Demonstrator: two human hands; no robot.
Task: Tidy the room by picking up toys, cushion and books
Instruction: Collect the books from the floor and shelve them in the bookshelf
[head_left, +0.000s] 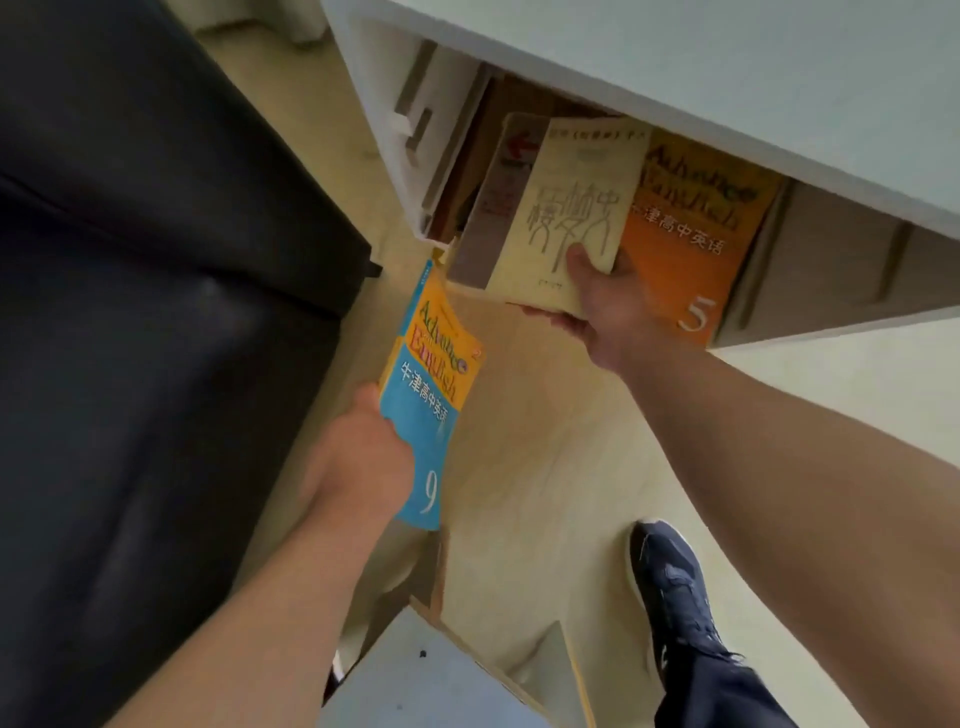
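Two books are in hand. Up at 1 o'clock the pale yellow book (571, 208) sits part-way into the white shelf (675, 78), against the orange book (696, 234) already standing there. The right hand (602, 306) clamps its lower corner, thumb on the cover, fingers (569, 325) curled beneath. At 7 o'clock from it the left hand (363, 457) grips the blue book (431, 400), its own fingers hidden behind the cover. Shelving is under way, I judge. Next, the yellow one needs pushing home, then the blue one slotting in beside it.

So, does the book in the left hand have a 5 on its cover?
No, the left hand holds a blue book marked 9; the 5 is on the orange book.
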